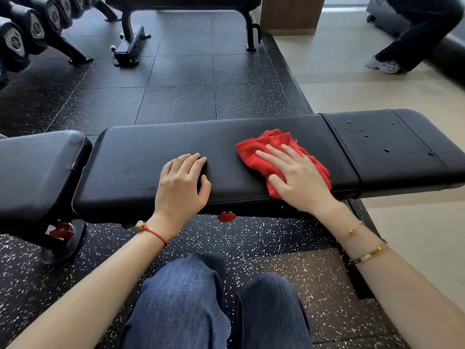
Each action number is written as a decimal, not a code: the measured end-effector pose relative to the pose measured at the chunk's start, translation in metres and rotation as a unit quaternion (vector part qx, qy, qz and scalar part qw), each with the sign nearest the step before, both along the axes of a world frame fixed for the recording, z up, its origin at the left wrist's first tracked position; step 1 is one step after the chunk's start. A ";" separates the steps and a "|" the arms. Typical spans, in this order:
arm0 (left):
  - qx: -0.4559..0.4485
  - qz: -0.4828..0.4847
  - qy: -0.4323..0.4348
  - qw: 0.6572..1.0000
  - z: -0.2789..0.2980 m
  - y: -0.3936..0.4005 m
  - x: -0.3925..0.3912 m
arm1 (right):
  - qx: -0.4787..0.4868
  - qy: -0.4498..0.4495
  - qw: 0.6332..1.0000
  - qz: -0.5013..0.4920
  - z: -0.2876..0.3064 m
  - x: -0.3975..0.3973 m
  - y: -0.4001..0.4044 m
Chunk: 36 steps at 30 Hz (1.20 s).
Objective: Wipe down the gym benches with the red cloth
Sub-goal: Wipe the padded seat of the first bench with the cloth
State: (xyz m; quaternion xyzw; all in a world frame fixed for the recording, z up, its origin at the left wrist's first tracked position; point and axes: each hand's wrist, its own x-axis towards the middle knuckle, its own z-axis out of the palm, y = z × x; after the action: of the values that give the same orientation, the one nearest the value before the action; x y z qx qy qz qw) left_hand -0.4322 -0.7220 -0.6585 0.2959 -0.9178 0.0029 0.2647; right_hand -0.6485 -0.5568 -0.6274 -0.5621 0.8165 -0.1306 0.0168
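The right hand [298,177] lies flat, fingers straight and spread, pressing the crumpled red cotton cloth [273,152] onto the long black padded vinyl gym bench [156,149], which serves here as the desk. The left hand [182,183] rests just to the left of the cloth hand on bare pad, fingertips bent down against the surface, gripping nothing, likely bracing. The two hands are apart, with a strip of pad between them.

To do this pass well, I would keep the palm weight even so the whole cloth stays in contact, and work in overlapping strokes along the pad's length. The separate black seat pad [392,147] to the right of the cloth hand carries scattered water droplets [366,136], so it appears not yet wiped; the cloth should travel that way and catch the seam between the pads.

Counted: one red cloth; three benches in view, namely the one under the hands, a black padded bench end [37,170] left of the left hand, and another black bench [181,2] beyond both hands; about four black dumbbell heads [15,42] on a rack far left; one other person's dark trouser leg [415,34] far right.
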 end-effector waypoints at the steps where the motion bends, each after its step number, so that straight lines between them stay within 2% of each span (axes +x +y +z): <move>1: -0.003 0.001 0.000 1.000 0.000 0.000 0.000 | -0.002 -0.002 1.000 -0.030 0.000 -0.012 0.002; 5: -0.007 0.009 -0.008 1.000 -0.001 0.001 -0.002 | 0.023 -0.009 0.988 -0.153 0.002 -0.060 -0.017; 8: -0.007 0.015 -0.014 1.000 -0.001 0.001 -0.003 | 0.053 -0.031 0.979 -0.197 0.005 -0.075 -0.055; 11: -0.010 0.015 -0.015 1.000 -0.001 0.001 -0.003 | 0.058 -0.040 0.982 -0.173 0.008 -0.066 -0.088; 15: -0.012 0.013 -0.013 1.000 -0.001 0.000 -0.003 | 0.050 -0.027 0.996 -0.071 0.010 -0.024 -0.100; 19: -0.008 0.008 -0.006 1.000 -0.002 -0.001 -0.002 | 0.020 -0.020 0.999 0.036 0.005 0.011 -0.062; 21: -0.004 0.005 -0.005 1.000 -0.002 -0.001 -0.001 | 0.005 -0.020 0.998 0.054 0.004 0.007 -0.037; 25: -0.003 0.004 -0.009 1.000 -0.002 -0.001 -0.002 | 0.001 -0.004 0.999 -0.033 0.003 -0.042 -0.012; 30: -0.004 0.010 -0.012 1.000 -0.001 0.001 -0.003 | 0.031 -0.015 0.986 -0.162 0.003 -0.088 -0.045; 33: -0.010 0.011 -0.012 1.000 0.001 0.002 -0.003 | 0.034 -0.021 0.985 -0.168 0.004 -0.081 -0.072; 36: -0.013 0.013 -0.014 1.000 0.002 0.002 -0.003 | 0.034 -0.020 0.993 -0.114 0.008 -0.052 -0.082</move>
State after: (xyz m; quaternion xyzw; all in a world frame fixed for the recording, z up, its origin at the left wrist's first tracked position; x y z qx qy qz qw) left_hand -0.4353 -0.7201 -0.6570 0.3039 -0.9175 0.0222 0.2556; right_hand -0.7009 -0.6391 -0.6195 -0.4618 0.8788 -0.1148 0.0368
